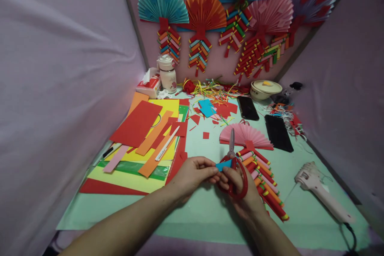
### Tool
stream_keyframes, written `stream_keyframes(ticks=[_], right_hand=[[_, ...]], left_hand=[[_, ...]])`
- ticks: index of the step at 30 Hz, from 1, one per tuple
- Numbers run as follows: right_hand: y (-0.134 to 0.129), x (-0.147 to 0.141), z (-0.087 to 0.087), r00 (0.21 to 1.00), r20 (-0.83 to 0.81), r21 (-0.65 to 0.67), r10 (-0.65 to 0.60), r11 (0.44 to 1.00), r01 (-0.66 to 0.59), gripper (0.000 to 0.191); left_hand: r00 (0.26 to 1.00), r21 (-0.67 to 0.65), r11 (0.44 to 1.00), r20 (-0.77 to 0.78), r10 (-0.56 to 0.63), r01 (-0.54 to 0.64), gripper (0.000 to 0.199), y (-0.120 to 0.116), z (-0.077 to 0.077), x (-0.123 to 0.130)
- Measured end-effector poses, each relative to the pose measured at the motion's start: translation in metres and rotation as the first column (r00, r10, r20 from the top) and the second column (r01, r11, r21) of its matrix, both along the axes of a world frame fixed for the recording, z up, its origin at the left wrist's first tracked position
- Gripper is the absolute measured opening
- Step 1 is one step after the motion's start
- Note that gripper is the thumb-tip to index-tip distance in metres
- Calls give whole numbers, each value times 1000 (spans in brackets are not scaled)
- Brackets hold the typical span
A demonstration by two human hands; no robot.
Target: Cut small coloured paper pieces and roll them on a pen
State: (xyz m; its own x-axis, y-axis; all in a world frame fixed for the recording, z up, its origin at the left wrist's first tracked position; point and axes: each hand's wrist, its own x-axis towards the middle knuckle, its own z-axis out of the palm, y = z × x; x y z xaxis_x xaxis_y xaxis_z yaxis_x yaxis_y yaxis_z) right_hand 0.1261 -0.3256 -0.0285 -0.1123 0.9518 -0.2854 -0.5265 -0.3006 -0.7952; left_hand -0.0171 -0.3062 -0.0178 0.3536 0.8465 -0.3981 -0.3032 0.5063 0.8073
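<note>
Between the fingers of both hands is a small piece of blue paper (223, 165). My left hand (196, 174) pinches its left end. My right hand (237, 186) holds the paper's right side with thumb and fingers, and a pair of red-handled scissors (232, 144) hangs in the same hand, blades pointing away from me. Just beyond and to the right lies a pink paper fan (244, 134) with a string of rolled paper firecrackers (264, 174) below it, partly hidden by my right hand. A small red paper square (206, 135) rests on the table ahead of my hands.
Stacked coloured paper (135, 124) with a white pen (168, 143) covers the left side. A glue gun (324, 194) with a cord lies at the right, near two black phones (279, 132). Paper scraps, a bottle (168, 76) and a lidded bowl (265, 89) stand behind. Finished fans (205, 10) hang on the back wall.
</note>
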Motion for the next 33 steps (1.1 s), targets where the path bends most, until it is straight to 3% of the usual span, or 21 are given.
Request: stream_keyframes(ticks=[12,19,22,28,33], right_hand=[[-1,-1,-8,942,319,92,-101,993,76,36],[-2,-3,-10,922,366,52,-125,992,114,46],[-4,-1,-9,928,347,69,-136,990,120,47],[-12,5,-1,926,378,151,1,986,-63,41],[-16,5,2,849,501,39,169,975,-217,39]], left_hand=[[983,79,996,-177,52,-38,24,0,1,2],[961,123,990,-260,97,-67,21,0,8,2],[941,180,972,-278,195,-149,21,4,8,-5],[875,148,876,-95,475,-459,29,20,10,-22],[871,47,871,-36,491,-489,31,25,15,-28]])
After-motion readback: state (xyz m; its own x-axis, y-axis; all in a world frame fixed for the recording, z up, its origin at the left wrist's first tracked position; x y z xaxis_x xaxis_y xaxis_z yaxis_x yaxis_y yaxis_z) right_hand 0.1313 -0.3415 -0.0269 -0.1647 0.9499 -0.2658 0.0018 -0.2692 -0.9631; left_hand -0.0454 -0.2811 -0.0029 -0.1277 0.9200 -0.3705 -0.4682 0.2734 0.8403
